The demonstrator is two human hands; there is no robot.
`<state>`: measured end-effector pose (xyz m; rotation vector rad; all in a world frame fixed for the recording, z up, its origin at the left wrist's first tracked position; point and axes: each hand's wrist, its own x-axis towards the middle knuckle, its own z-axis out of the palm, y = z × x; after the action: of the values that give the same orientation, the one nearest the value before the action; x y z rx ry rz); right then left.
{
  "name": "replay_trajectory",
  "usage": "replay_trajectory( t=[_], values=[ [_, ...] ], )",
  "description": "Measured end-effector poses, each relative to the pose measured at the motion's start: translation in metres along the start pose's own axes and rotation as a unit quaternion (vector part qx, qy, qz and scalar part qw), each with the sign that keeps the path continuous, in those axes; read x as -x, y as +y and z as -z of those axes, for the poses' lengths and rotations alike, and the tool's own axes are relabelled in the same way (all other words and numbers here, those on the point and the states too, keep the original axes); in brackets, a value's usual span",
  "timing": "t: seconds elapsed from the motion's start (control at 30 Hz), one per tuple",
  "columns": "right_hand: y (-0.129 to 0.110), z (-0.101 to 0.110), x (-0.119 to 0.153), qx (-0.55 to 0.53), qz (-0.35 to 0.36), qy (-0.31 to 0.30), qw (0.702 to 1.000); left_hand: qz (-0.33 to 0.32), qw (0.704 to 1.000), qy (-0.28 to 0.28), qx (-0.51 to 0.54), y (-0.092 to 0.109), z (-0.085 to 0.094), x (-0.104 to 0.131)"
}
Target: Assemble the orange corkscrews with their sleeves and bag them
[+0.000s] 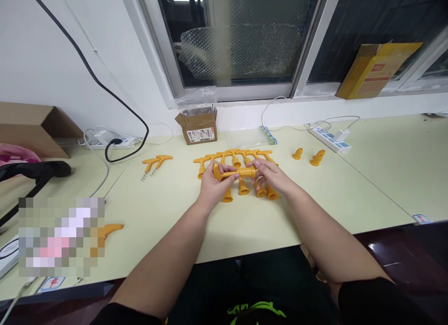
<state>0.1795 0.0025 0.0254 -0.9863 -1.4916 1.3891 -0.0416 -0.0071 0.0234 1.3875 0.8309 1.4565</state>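
Note:
A yellow corkscrew (246, 172) lies level between my two hands above the table. My left hand (213, 187) is closed round its handle end, and my right hand (271, 174) grips the wide end of its sleeve. Behind and below my hands stand several assembled yellow corkscrews (233, 157) with T-shaped handles and bell-shaped bases, partly hidden by my fingers. Off to the left, two handles with bare metal spirals (154, 164) lie on the table. Over on the right are two loose yellow sleeves (318, 158).
A small cardboard box (200, 128) and a clear plastic bag (247, 139) rest near the wall. Power strips (331, 139) with cables sit at the back. Another yellow handle (111, 229) lies front left beside a blurred patch. A yellow carton (378, 70) leans at the window.

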Motion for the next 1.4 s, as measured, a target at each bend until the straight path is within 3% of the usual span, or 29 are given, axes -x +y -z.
replay_trajectory(
  t=[0.1, 0.2, 0.37, 0.53, 0.6, 0.73, 0.8, 0.87, 0.97, 1.13, 1.23, 1.4],
  values=[
    [-0.002, 0.0, 0.003, 0.028, 0.09, -0.016, 0.995, 0.016, 0.999, 0.02, 0.023, -0.003, 0.001, -0.003],
    [-0.001, -0.001, 0.002, 0.052, 0.099, -0.016, 0.994, 0.019, 0.999, -0.009, 0.031, -0.006, 0.003, -0.003],
    [-0.001, -0.002, 0.0, 0.006, -0.002, -0.055, 0.998, -0.045, 0.996, -0.062, -0.044, -0.004, 0.004, 0.004],
    [-0.003, -0.006, 0.003, -0.037, -0.123, -0.055, 0.99, -0.113, 0.982, -0.089, -0.121, -0.002, 0.002, 0.011],
    [-0.005, -0.007, 0.005, -0.011, -0.09, -0.048, 0.995, -0.119, 0.982, -0.075, -0.13, -0.001, 0.001, 0.011],
    [-0.006, -0.009, 0.007, 0.105, 0.105, -0.009, 0.989, -0.077, 0.992, -0.004, -0.102, 0.003, -0.003, 0.008],
    [-0.005, -0.01, 0.008, 0.118, 0.139, 0.003, 0.983, -0.061, 0.994, 0.013, -0.086, 0.005, -0.005, 0.008],
    [-0.005, -0.012, 0.007, 0.069, 0.099, -0.013, 0.993, -0.067, 0.994, 0.014, -0.089, 0.008, -0.005, 0.009],
    [-0.01, -0.013, 0.008, -0.051, -0.036, -0.075, 0.995, -0.102, 0.987, -0.023, -0.119, 0.011, -0.002, 0.012],
    [-0.019, -0.005, 0.01, -0.095, -0.259, -0.153, 0.949, -0.119, 0.974, -0.121, -0.149, 0.015, 0.001, 0.012],
    [-0.02, -0.004, 0.011, -0.098, -0.261, -0.168, 0.946, -0.128, 0.976, -0.116, -0.13, 0.014, 0.0, 0.012],
    [-0.014, -0.01, 0.011, -0.115, -0.151, -0.15, 0.97, -0.095, 0.991, -0.07, -0.067, 0.011, -0.001, 0.011]
  ],
)
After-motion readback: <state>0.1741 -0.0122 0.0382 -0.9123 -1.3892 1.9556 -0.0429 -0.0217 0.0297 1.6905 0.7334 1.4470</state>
